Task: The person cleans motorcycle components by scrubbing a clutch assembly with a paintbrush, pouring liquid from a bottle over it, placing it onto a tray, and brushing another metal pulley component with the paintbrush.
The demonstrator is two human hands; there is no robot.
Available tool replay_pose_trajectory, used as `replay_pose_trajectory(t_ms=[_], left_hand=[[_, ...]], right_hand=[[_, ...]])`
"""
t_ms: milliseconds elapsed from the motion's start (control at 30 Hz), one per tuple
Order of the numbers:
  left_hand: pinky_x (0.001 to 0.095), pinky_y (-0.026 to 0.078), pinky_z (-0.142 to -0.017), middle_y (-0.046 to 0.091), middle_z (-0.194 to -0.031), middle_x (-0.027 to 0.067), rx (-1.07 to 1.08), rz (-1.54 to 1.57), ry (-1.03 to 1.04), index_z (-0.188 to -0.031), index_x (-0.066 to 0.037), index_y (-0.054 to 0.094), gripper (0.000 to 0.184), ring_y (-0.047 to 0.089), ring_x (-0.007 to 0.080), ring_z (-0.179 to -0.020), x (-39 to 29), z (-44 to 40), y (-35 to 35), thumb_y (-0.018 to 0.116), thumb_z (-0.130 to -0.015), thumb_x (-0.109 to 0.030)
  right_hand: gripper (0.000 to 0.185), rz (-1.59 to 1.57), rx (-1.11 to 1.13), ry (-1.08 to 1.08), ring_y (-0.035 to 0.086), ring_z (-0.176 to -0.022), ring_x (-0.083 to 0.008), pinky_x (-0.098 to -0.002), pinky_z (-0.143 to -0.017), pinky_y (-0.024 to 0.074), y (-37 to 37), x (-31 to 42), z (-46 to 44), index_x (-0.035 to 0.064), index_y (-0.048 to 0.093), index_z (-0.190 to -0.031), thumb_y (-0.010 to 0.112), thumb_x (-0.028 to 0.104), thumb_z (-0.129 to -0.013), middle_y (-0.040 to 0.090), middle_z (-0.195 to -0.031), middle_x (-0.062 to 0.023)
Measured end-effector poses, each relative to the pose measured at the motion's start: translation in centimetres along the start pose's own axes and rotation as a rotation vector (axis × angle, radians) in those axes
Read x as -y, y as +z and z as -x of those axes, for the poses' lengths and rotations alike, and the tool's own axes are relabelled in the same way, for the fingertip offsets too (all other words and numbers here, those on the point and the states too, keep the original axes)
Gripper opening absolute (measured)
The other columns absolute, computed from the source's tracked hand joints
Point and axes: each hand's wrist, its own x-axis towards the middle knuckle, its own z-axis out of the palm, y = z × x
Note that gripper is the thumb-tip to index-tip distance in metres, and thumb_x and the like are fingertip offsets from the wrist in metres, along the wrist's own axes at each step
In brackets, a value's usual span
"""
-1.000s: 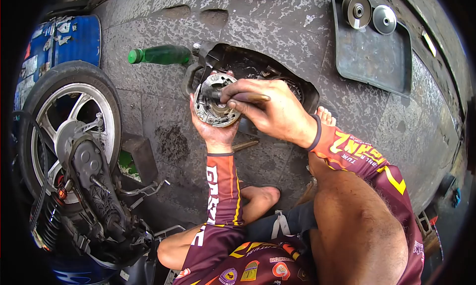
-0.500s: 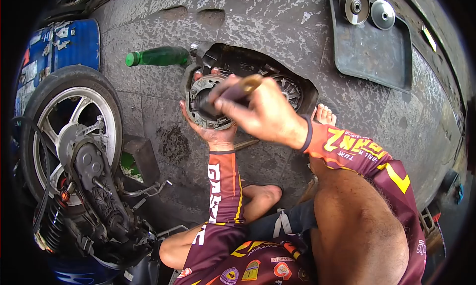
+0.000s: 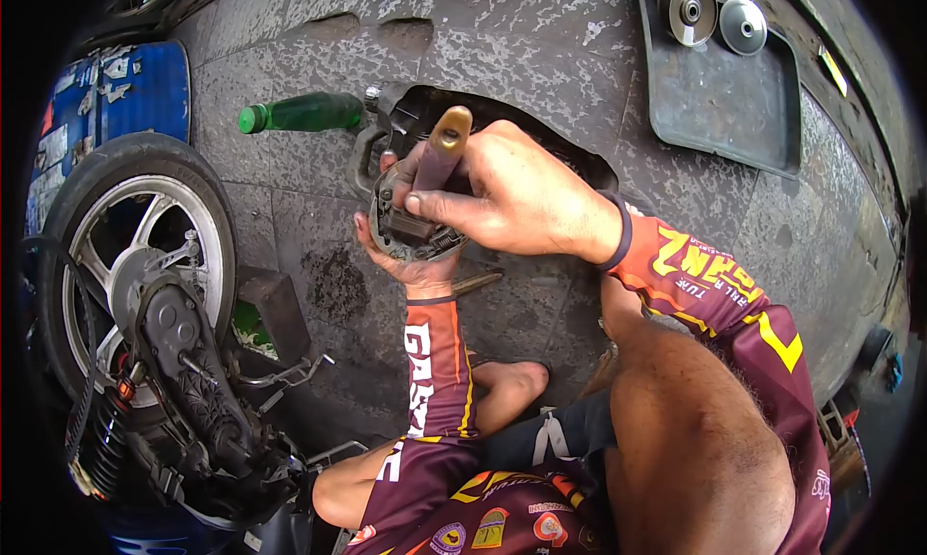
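Note:
My left hand (image 3: 410, 268) is wrapped from below around a round metal clutch shoe assembly (image 3: 446, 242) with small springs. Over it, my right hand (image 3: 492, 193) is closed on a paintbrush (image 3: 443, 148), whose worn handle with a hole at the end points up. The dark bristles press into the clutch, and the right hand covers much of it. Beneath both hands lies a black basin-like cover (image 3: 439, 97) with parts inside, mostly hidden by the right hand and forearm. A green plastic bottle (image 3: 309, 113) lies beside its left end.
At the upper right, a grey tray (image 3: 719, 111) carries two round metal parts (image 3: 688, 10). To my left stand a motorcycle wheel (image 3: 145, 193) and engine casing (image 3: 183, 328). A blue drum (image 3: 145, 92) is behind the wheel. My bent knee (image 3: 705, 420) is at the right.
The brush has swung more upright and shifted left, with my right hand following. My left hand has tilted the clutch, so less of its ring shows.

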Motion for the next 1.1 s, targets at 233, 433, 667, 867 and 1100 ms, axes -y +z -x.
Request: replay_pose_trajectory(t_ms=[233,433,667,867,1100], left_hand=[[0.0441,0.040,-0.110,0.056,-0.137,0.0147,-0.139,-0.287,0.049,-0.142,-0.005,0.047,0.069,0.052,0.0280,-0.127,0.0,-0.7,1.5,0.047,-0.095,-0.055],[0.0422,0.046,-0.104,0.059,-0.130,0.0124,-0.308,-0.349,0.011,-0.135,-0.006,0.053,0.061,0.057,0.0260,-0.121,0.3,-1.0,1.4,0.040,-0.099,-0.053],[0.0455,0.053,-0.094,0.064,-0.122,0.0111,-0.532,-0.251,-0.113,-0.124,-0.010,0.060,0.055,0.061,0.0279,-0.115,-0.2,-1.4,0.3,0.051,-0.093,-0.055],[0.0471,0.057,-0.085,0.066,-0.112,0.0088,-0.477,-0.214,-0.050,-0.116,-0.010,0.060,0.053,0.065,0.0270,-0.102,0.4,-1.2,3.1,0.055,-0.093,-0.057],[0.0580,0.051,-0.086,0.063,-0.111,0.0171,-0.195,0.006,-0.115,-0.120,-0.010,0.060,0.084,0.060,0.0390,-0.102,-0.8,0.0,-0.7,0.040,-0.084,-0.084]], right_hand=[[0.021,0.014,-0.094,-0.076,0.066,-0.071,-0.0413,-0.0459,-0.064,0.0527,-0.5,-2.1,0.4,0.0000,0.070,-0.086,0.067,0.021,-0.085,0.063,-0.068,-0.0234],[0.016,-0.069,-0.194,-0.012,0.068,-0.075,-0.0379,-0.0423,-0.067,0.0539,-1.2,-0.3,0.8,-0.0001,0.070,-0.089,0.067,0.015,-0.086,0.069,-0.082,-0.0200],[0.018,-0.081,-0.090,-0.031,0.070,-0.077,-0.0346,-0.0392,-0.069,0.0548,0.0,-2.1,2.2,0.0017,0.071,-0.095,0.066,0.016,-0.086,0.071,-0.083,-0.0181],[0.010,-0.164,-0.288,-0.083,0.071,-0.074,-0.0292,-0.0342,-0.065,0.0544,-1.0,-0.6,2.0,-0.0014,0.071,-0.088,0.065,0.007,-0.087,0.072,-0.089,-0.0122],[0.013,-0.093,-0.449,0.062,0.072,-0.084,-0.0255,-0.0330,-0.076,0.0536,-0.8,-3.6,3.1,-0.0050,0.070,-0.087,0.066,0.007,-0.088,0.073,-0.096,-0.0111]])
